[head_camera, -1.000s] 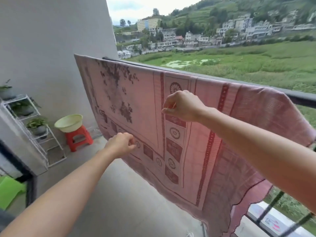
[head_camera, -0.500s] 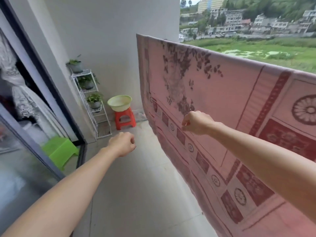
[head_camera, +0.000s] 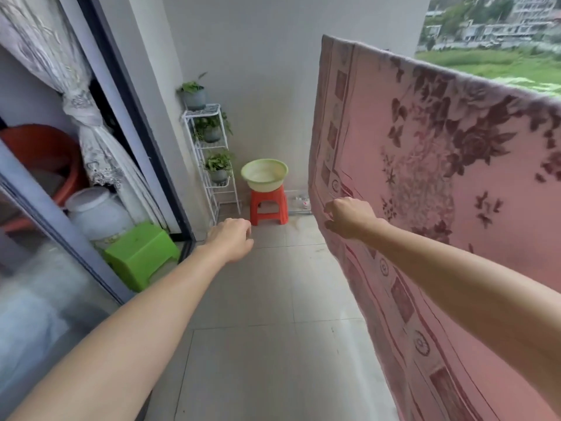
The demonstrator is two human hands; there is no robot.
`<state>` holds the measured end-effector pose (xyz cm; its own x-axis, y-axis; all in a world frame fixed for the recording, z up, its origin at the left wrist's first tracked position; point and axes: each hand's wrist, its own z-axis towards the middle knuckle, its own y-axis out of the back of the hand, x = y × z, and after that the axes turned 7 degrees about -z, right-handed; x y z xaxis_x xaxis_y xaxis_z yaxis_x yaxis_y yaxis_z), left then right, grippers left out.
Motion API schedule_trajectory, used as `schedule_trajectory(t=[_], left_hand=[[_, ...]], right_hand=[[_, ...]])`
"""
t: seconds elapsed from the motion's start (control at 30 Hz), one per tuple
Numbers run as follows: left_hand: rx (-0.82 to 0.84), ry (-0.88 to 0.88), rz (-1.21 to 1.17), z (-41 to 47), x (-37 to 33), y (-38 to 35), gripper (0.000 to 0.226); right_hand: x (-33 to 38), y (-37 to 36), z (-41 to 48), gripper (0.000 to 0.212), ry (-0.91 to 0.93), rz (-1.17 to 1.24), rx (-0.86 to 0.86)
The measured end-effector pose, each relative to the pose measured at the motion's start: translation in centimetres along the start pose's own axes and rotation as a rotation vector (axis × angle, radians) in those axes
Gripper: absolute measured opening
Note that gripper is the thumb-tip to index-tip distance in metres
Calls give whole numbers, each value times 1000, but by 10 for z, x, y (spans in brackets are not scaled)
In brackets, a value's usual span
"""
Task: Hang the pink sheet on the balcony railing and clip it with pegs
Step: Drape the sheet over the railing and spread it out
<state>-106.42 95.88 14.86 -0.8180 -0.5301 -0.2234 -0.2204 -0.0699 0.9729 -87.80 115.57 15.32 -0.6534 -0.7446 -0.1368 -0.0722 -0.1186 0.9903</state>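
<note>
The pink sheet (head_camera: 425,165), printed with dark flowers and a patterned border, hangs over the balcony railing on the right, and the rail itself is hidden beneath it. My right hand (head_camera: 349,218) rests against the sheet near its left border, fingers curled and pinching the fabric. My left hand (head_camera: 232,238) is stretched out over the tiled floor, away from the sheet, with its fingers loosely curled and nothing in it. No pegs are in view.
A red stool (head_camera: 268,208) carrying a pale green basin (head_camera: 264,174) stands at the far wall beside a white plant rack (head_camera: 212,153). A green stool (head_camera: 142,253) and a white jar (head_camera: 97,214) sit by the sliding glass door (head_camera: 45,268) on the left.
The view has swung left toward the far wall. My right hand slid left along the sheet to its border. My left hand came off the sheet and now hangs over the floor.
</note>
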Motion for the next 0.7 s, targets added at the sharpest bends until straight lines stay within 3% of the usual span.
schedule_trajectory(t=[0.2, 0.43, 0.7], left_hand=[[49, 14, 9, 30, 33, -13, 22], [125, 6, 37, 203, 122, 21, 20], [152, -53, 52, 371, 139, 33, 23]], right_hand=[[22, -34, 49, 25, 27, -40, -5], [57, -52, 243, 24, -47, -15, 26], [27, -66, 393, 33, -72, -20, 43]])
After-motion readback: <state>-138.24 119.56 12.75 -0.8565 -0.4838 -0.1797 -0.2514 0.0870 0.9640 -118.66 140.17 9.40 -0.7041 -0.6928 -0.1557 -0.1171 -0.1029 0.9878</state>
